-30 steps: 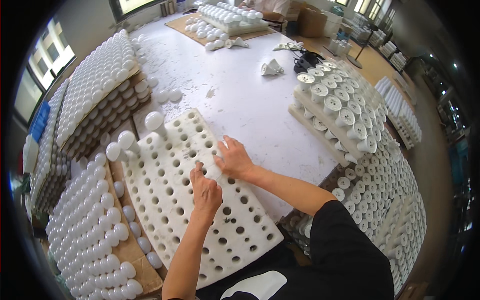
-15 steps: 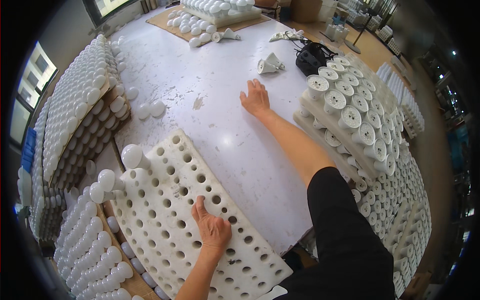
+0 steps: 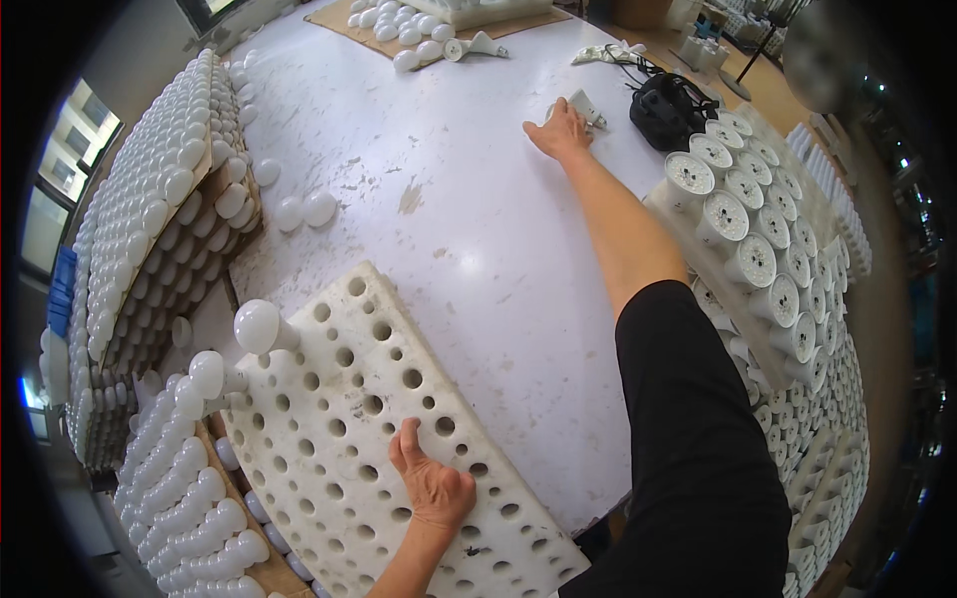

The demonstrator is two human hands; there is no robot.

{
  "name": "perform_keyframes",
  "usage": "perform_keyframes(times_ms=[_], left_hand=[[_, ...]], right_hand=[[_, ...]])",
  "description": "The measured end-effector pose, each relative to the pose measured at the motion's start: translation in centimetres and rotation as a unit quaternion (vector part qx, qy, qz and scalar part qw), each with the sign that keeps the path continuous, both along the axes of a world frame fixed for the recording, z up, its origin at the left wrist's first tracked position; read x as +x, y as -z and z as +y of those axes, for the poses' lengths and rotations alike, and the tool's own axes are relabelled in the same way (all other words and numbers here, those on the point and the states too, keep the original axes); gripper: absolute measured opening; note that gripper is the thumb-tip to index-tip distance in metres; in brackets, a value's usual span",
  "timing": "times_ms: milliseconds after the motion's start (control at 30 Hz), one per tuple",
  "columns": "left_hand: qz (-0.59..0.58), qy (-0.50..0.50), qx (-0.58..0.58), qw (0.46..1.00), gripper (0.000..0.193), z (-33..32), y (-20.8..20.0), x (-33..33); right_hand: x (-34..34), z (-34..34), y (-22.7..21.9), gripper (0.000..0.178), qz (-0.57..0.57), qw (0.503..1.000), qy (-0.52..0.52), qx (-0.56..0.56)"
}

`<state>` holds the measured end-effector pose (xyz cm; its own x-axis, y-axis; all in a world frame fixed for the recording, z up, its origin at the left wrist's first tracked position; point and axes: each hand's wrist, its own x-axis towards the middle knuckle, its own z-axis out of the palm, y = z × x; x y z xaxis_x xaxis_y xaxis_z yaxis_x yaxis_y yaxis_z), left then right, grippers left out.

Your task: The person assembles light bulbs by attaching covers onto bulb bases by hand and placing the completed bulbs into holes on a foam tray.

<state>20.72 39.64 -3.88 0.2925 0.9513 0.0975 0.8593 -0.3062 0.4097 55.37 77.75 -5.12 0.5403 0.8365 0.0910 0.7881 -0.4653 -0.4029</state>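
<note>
At the far side of the white table, my right hand point(image 3: 561, 132) reaches over a white cone-shaped lamp housing point(image 3: 586, 108). Its thumb is spread out to the left, and the fingers partly cover the housing. A firm hold cannot be made out. My left hand point(image 3: 436, 488) lies over a white foam tray point(image 3: 309, 414) full of round holes, with its fingers curled and their tips partly hidden. Nothing shows in it. At the tray's left corner stand a bulb with a round white cover point(image 3: 257, 326) and a second such bulb point(image 3: 207, 375).
On the right, stacked foam trays hold many lamp housings point(image 3: 755, 261) with exposed round faces. Stacks of white domed covers point(image 3: 150, 214) rise at the left. A black bag-like object with cords point(image 3: 670, 108) sits beyond my right hand. Loose domes point(image 3: 319, 207) lie on the table point(image 3: 478, 199).
My right hand has moved forward and to the right, from bare table to the lamp housing. The left hand stays on the foam tray. The view has shifted slightly.
</note>
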Motion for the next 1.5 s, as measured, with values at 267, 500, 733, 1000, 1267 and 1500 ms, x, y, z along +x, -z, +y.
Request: perform_keyframes(times_ms=[267,500,733,1000,1267,1500], left_hand=[[0.024,0.019,0.015,0.999,0.012,0.1,1.0,0.5],[0.015,-0.009,0.039,0.999,0.016,-0.5,0.7,-1.4],[-0.107,0.018,0.127,0.986,0.015,-1.0,2.2,-0.1],[-0.301,-0.088,0.056,0.948,0.013,-14.9,-3.8,-4.3],[-0.297,-0.198,0.099,0.929,0.030,-25.4,-6.0,-11.5],[-0.382,-0.297,-0.098,0.870,0.025,-33.4,-5.5,-18.8]], right_hand=[[-1.9,-4.6,4.2,0.037,-0.103,0.984,-0.025,0.144],[-9.4,-13.1,5.6,0.016,-0.097,0.961,-0.132,0.221],[-10.3,-25.7,4.3,0.015,-0.099,0.950,-0.182,0.234],[-8.9,-32.6,3.1,0.015,0.286,0.934,-0.190,0.093],[-28.4,-50.1,-12.9,0.033,0.576,0.598,-0.550,-0.093],[-42.1,-58.1,-11.3,0.031,0.448,0.446,-0.733,-0.252]])
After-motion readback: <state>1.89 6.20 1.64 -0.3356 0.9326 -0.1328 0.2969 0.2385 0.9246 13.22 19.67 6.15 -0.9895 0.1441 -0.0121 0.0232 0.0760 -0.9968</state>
